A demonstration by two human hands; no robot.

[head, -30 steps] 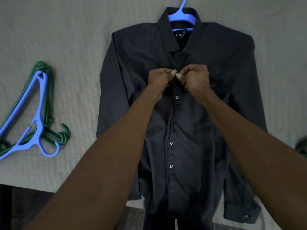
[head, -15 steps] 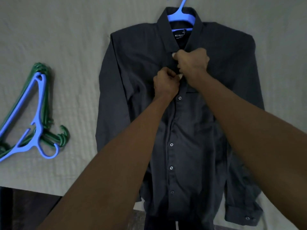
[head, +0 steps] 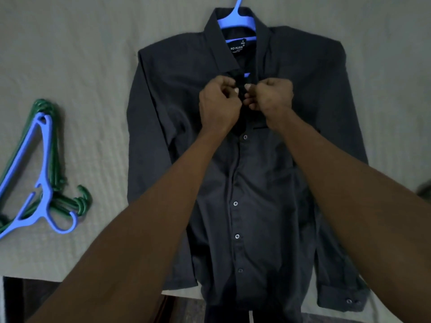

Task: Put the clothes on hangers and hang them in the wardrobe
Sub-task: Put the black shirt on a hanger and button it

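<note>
Dark shirt (head: 268, 183) lies flat on the bed (head: 70, 54), a blue hanger (head: 235, 21) in its collar. Left hand (head: 218, 102) and right hand (head: 272, 97) pinch the placket edges below the collar, apparently buttoning. Next likely needs that button fastened, then lifting by the hook.

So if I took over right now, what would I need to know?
Left hand and right hand: both pinch the placket of the dark long-sleeved button-up shirt near its top, at a button.
The shirt lies flat on the pale bedcover, with a blue plastic hanger already inside its collar.
Spare blue and green plastic hangers lie to the left.
Left: finish buttoning, then hang it in the wardrobe.
</note>
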